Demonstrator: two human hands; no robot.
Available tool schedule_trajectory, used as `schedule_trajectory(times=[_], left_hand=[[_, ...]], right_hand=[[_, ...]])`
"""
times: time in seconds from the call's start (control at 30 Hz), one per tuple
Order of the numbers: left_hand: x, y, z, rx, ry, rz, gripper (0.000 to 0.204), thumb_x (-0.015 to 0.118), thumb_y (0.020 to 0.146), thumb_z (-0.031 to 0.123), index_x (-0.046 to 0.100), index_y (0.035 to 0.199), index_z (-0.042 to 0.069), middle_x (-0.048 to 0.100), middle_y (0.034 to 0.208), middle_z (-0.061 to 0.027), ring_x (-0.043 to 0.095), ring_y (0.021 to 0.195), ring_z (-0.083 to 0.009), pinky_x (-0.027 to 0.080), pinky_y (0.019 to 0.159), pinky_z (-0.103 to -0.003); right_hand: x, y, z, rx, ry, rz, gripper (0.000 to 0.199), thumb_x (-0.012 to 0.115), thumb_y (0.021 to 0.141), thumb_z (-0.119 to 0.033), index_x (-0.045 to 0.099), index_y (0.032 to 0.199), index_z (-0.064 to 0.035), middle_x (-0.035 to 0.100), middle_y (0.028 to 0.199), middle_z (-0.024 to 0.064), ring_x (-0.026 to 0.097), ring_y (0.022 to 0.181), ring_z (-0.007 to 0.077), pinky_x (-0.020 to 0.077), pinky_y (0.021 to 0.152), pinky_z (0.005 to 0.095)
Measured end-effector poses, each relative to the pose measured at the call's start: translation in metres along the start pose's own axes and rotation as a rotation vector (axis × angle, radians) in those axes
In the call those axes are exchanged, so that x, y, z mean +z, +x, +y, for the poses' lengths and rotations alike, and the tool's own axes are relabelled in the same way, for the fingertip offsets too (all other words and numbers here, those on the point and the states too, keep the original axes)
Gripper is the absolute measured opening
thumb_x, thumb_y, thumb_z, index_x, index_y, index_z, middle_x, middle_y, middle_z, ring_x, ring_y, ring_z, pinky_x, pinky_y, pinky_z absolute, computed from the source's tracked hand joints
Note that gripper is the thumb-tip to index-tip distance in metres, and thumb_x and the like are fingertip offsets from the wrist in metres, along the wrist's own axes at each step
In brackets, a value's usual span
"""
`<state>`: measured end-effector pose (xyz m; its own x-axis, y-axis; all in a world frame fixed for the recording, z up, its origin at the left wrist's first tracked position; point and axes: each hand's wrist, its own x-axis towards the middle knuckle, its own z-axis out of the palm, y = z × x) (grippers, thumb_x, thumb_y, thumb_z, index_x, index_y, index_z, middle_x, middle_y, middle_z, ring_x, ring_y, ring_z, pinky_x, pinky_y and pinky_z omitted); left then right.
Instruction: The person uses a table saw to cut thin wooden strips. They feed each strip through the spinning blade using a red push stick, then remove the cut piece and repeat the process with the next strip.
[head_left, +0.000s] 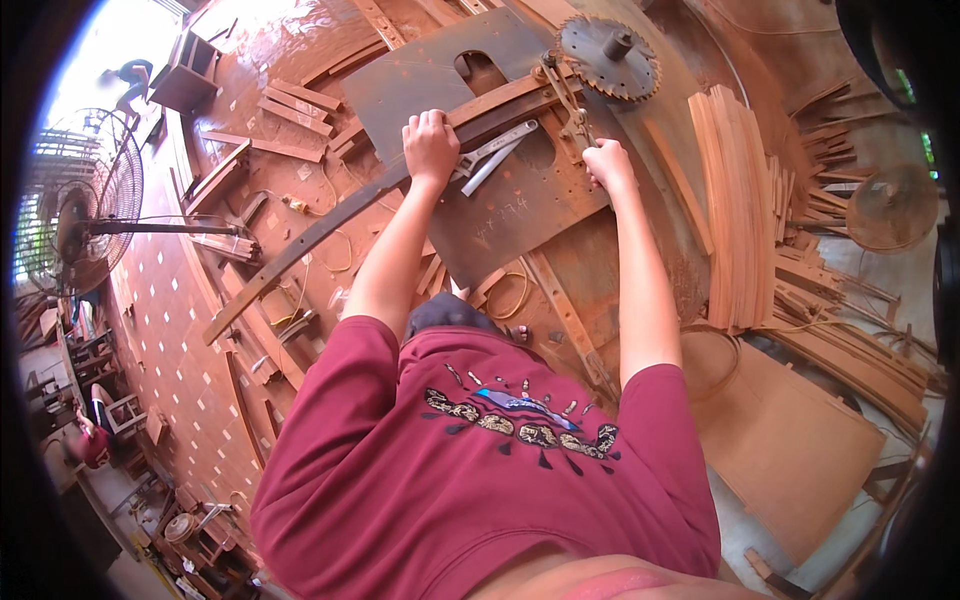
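At the upper centre of the frame the left hand (431,143) closes over a long curved wooden strip (330,225), pressing it onto the metal saw table (520,215). The strip runs from the lower left up toward the saw blade (610,60) at the top. The right hand (607,163) is curled shut around the lower end of a thin metal linkage (568,105) that leads up to the blade.

As a judgement, the cut looks barely begun or only being set up: the strip reads as one whole piece and its upper end lies just short of the blade. A stack of thin strips (735,210) at the right may be finished pieces, while loose offcuts (295,105) lie at the upper left.

Two flat metal bars (497,152) lie on the table between the hands; what they are is unclear. Whether the blade spins cannot be told. The strip's end near the blade is partly hidden by the linkage, and the fingertips of both hands are out of view. A standing fan (85,205) fills the left edge.
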<state>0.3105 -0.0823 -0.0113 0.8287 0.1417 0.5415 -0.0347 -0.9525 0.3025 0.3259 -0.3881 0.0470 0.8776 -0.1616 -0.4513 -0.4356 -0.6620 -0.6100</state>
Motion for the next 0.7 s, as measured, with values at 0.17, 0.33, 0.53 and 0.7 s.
schedule_trajectory(times=[0.17,0.33,0.53,0.7], left_hand=[[0.018,0.048,-0.037,-0.020,-0.010,0.060,0.013,0.059,0.088,0.013,0.065,0.098,0.008,0.069,0.096,-0.0093,0.062,0.097,-0.0303,0.047,0.088,-0.042],[0.040,0.101,-0.073,-0.019,0.006,0.039,0.013,0.057,0.088,0.012,0.066,0.097,0.008,0.069,0.097,-0.0094,0.062,0.097,-0.0301,0.048,0.088,-0.042],[0.059,0.140,-0.103,-0.028,-0.040,0.103,0.010,0.058,0.087,0.010,0.066,0.092,0.007,0.070,0.092,-0.0111,0.063,0.093,-0.0314,0.049,0.085,-0.043],[0.058,0.141,-0.115,-0.003,-0.016,0.116,0.007,0.060,0.086,0.010,0.064,0.090,0.007,0.068,0.088,-0.0093,0.062,0.091,-0.0298,0.049,0.084,-0.042]], right_hand=[[0.020,0.047,-0.048,-0.012,-0.004,-0.004,0.062,0.054,0.082,-0.014,0.055,0.142,-0.0006,0.068,0.071,0.0096,0.061,0.052,0.0159,0.0534,0.051,0.0327],[0.037,0.106,-0.086,-0.050,-0.045,-0.003,0.058,0.055,0.082,-0.014,0.058,0.138,0.0017,0.068,0.071,0.0106,0.062,0.051,0.0166,0.0535,0.050,0.0333],[0.050,0.128,-0.131,-0.067,-0.034,0.060,0.057,0.056,0.080,-0.015,0.062,0.134,0.0014,0.068,0.069,0.0100,0.062,0.051,0.0160,0.0532,0.050,0.0323],[0.055,0.114,-0.151,0.065,-0.086,0.114,0.038,0.060,0.074,-0.025,0.077,0.101,-0.0062,0.074,0.108,0.0196,0.071,0.104,0.0350,0.0551,0.091,0.0433]])
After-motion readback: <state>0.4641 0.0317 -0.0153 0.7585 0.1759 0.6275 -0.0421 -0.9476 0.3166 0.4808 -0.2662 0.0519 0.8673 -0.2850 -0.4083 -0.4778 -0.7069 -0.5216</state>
